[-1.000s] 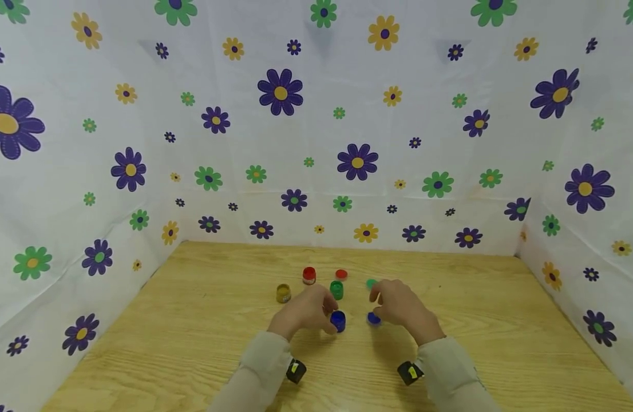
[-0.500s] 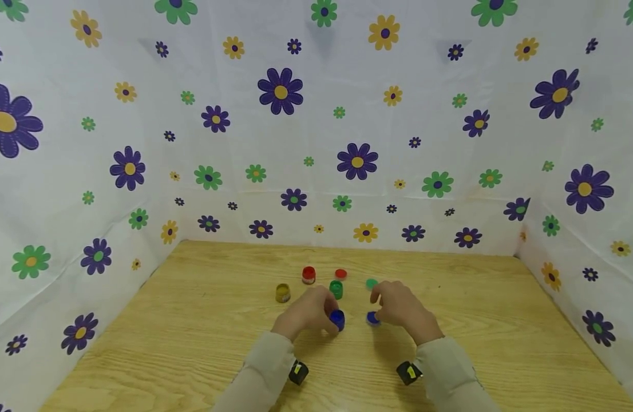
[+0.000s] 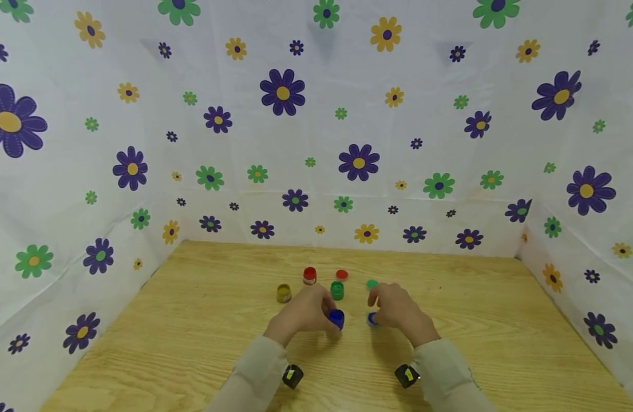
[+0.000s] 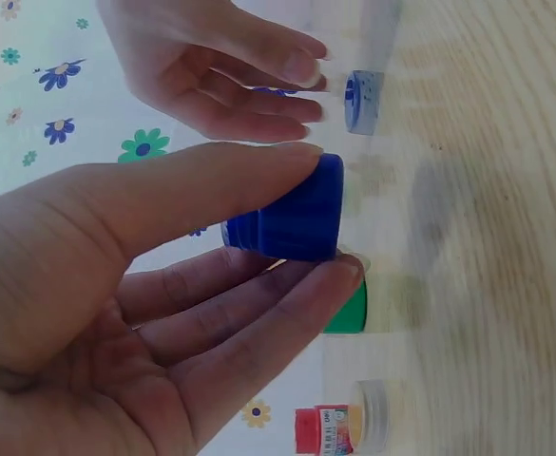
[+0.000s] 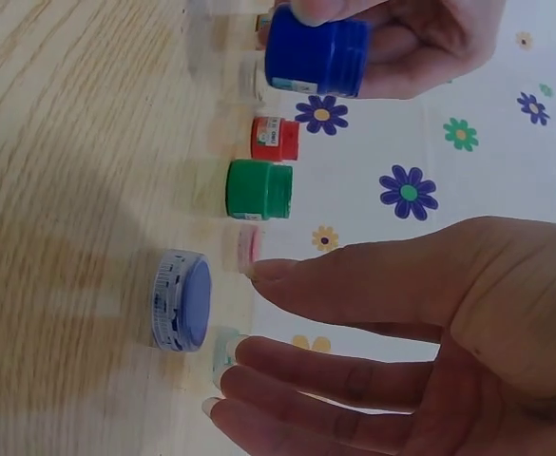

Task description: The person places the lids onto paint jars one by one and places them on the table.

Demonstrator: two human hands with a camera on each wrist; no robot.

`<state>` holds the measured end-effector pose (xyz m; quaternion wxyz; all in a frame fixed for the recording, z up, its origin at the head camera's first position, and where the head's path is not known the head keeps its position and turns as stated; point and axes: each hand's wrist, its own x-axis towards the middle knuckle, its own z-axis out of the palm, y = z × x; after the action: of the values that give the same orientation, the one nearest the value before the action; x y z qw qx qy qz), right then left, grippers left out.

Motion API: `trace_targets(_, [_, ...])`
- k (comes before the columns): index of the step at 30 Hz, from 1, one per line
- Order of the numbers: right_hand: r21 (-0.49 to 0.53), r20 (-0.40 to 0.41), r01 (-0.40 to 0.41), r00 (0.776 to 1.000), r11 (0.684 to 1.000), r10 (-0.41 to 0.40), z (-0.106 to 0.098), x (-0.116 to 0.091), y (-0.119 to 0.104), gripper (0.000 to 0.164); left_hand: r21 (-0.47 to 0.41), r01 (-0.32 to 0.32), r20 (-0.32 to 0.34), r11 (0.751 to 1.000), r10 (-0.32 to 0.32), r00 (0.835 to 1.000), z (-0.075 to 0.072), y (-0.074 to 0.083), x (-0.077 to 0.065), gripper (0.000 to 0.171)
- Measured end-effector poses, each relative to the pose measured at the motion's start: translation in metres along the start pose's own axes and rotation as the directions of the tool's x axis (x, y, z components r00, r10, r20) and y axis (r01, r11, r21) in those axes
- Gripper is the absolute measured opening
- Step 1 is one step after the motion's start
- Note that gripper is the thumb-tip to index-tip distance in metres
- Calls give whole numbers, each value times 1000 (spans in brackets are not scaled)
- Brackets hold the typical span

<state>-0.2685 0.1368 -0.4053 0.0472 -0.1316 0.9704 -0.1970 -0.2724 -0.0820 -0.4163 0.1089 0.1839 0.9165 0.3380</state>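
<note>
My left hand pinches a small blue paint jar between thumb and fingertips, just over the table. The jar has no lid on, and blue paint shows inside it in the head view. To its right, my right hand hovers with fingers and thumb apart and nothing between them. Right under those fingertips lies the blue lid, flat on the table and partly covered by the hand in the head view. Behind the hands stand the open green jar and the green lid.
An open red jar and an open yellow jar stand further back to the left. The red lid lies behind the green jar. A flower-printed white cloth walls the wooden table at the back and sides.
My left hand has closed its fingers on the blue jar and lifted it slightly off the table. The right hand has shifted a little left over the blue lid.
</note>
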Motion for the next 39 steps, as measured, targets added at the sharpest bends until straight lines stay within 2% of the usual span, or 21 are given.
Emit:
trace_targets(10, [7,43,-4,999,1000,4,9,5,6,18,-40,-79,6,996,79,997,-3,1,-5,32])
trace_targets(16, [-14,35,9,999,1000,-9,11,6,8,16,-69,-88,4,994,88,996,-4,3,-6,34])
trace_targets(22, [23,52,2,999,1000,-3,13,5,6,22,-55,-99,7,994,100,995,-5,3,-7,34])
trace_targets(32, [-16,40,6,999,1000,-5,16,7,4,19,-66,-102,11,993,102,995,-7,5,-8,33])
trace_targets(39, [-60,27,27,999,998,-25,18,8,6,17,-77,-76,22,994,78,997,-6,7,-10,33])
